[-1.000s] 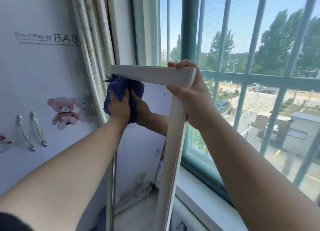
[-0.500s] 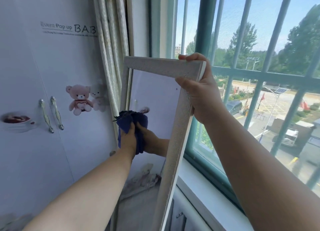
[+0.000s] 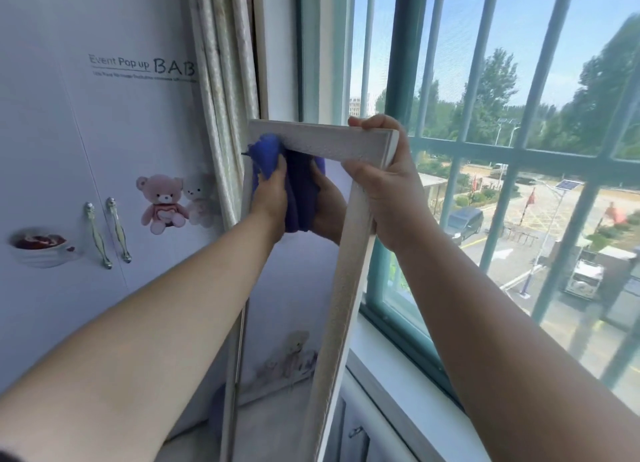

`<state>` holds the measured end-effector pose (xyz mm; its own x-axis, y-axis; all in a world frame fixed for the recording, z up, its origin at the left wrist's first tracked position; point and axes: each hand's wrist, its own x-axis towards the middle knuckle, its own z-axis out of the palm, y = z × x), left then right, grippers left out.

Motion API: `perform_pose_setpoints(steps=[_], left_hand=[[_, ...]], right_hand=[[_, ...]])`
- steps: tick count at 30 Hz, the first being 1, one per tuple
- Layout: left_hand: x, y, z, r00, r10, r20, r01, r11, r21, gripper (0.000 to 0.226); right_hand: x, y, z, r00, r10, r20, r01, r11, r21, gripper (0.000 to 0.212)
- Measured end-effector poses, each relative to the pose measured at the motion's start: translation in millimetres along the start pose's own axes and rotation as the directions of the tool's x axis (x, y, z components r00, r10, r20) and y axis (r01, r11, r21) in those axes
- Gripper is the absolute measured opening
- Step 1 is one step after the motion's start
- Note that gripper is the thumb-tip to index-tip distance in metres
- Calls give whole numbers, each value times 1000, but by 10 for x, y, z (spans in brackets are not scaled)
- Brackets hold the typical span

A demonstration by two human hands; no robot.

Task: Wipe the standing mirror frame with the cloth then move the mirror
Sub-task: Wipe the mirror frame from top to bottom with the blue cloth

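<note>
A tall standing mirror with a pale speckled frame [image 3: 341, 288] stands in front of me, between the wardrobe and the window. My left hand [image 3: 270, 198] presses a blue cloth [image 3: 265, 153] against the frame's upper left corner, fingers curled on the cloth. The glass reflects that hand and the cloth. At the frame's upper right corner my right hand [image 3: 388, 181] grips the frame, with the fingers over the top edge and the thumb on the front.
A white wardrobe [image 3: 86, 150] with a teddy-bear print and two metal handles [image 3: 107, 229] stands to the left. A folded curtain [image 3: 221, 98] hangs behind the mirror's left edge. A barred green window [image 3: 408, 63] and a white sill [image 3: 391, 375] lie to the right.
My left hand slid the cloth down the left side of the frame, then back up to the upper left corner. My right hand kept its hold on the upper right corner.
</note>
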<state>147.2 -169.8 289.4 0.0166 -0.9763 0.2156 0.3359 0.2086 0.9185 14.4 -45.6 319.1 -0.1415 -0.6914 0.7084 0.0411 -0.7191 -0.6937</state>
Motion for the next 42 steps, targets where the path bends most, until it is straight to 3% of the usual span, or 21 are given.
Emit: perform_pose_setpoints(steps=[2,4,5,9,11,14,16,18,23,29,32,37,42], left_hand=[[-158,-233,-10,1000,21,13,-23,991,130,72],[-341,-459,-98,992,-124,-34,128,965,227,93],[-394,-579,-190,981,-187,-58,195,955,222,93],[-627,-924,-493,914,-373,-159,389,917,85,63],[-741,-962,-449,889,-423,-177,420,906,-58,49],[-742,-699,-221,901,-408,-150,375,903,-210,31],[-675,-442,-61,936,-345,-68,325,924,-202,41],[-654,-188,100,960,-278,-11,276,957,-92,58],[-911,65,290,995,-84,49,76,986,148,72],[-1487,-231,112,963,132,234,-211,910,357,45],[-1623,-391,-31,961,97,259,-206,876,436,46],[-1826,-779,-341,964,-62,257,-82,855,513,54],[-1910,-1126,-640,944,-193,267,-2,807,590,57]], right_hand=[[-4,-4,-8,1000,12,5,-12,1000,-18,43],[-9,-10,-14,1000,25,15,-25,1000,-19,43],[-13,-19,-13,999,28,18,-27,999,-22,42],[-47,-62,8,999,42,19,-42,999,-16,40],[-68,-87,17,999,53,6,-53,998,-35,38],[-86,-109,33,999,49,0,-49,997,-52,39],[-82,-113,35,999,53,1,-53,997,-52,40],[-65,-95,24,998,65,4,-65,996,-54,41],[-59,-78,9,995,90,32,-90,996,-21,36],[-96,-114,36,995,104,15,-102,990,-93,18],[-177,-129,50,990,142,-4,-142,987,-76,19],[-389,75,60,941,327,-90,-335,937,-100,76],[-763,249,148,896,408,-176,-437,880,-187,67]])
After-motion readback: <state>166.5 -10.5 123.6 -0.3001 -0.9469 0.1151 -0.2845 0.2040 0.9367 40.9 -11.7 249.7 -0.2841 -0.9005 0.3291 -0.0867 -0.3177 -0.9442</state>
